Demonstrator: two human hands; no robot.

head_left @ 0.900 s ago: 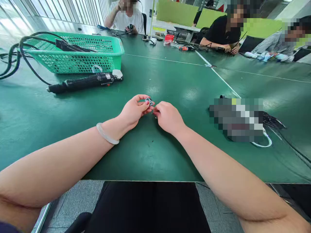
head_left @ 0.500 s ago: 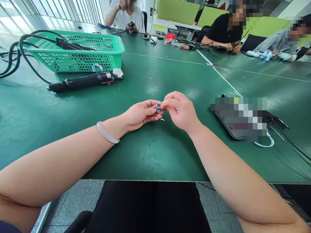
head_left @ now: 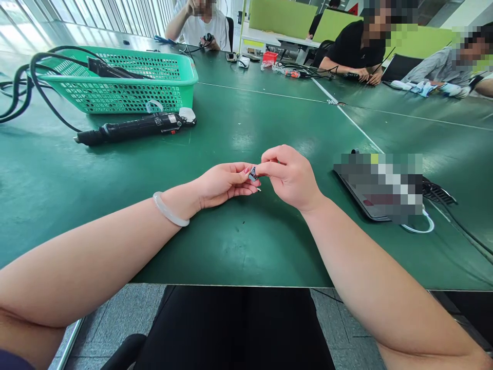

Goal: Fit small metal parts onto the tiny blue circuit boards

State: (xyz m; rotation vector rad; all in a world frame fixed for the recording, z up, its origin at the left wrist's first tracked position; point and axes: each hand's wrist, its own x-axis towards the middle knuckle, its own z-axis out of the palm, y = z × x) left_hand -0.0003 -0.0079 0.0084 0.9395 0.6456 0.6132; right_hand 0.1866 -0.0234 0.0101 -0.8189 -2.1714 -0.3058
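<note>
Between my hands is a small grey-and-black part, perhaps an electronic component, too small to make out fully. My left hand is closed, pinching it between thumb and fingers, with the lower fingers curled beneath. On the right edge of the part, the fingertips of my right hand press together in a pinch; the hand hides some of it. By the left fingertips shows a tiny pale bit. Both hands are just above the green tabletop.
A green plastic basket with cables stands at the back left. In front of it lies a black electric screwdriver. To the right is a dark, partly blurred device with a white cable. Several people sit across the table among cables.
The small part has turned and tilted between my fingers. My right hand has shifted very slightly to the right. The left fingertips now reach nearer the pale bit.
</note>
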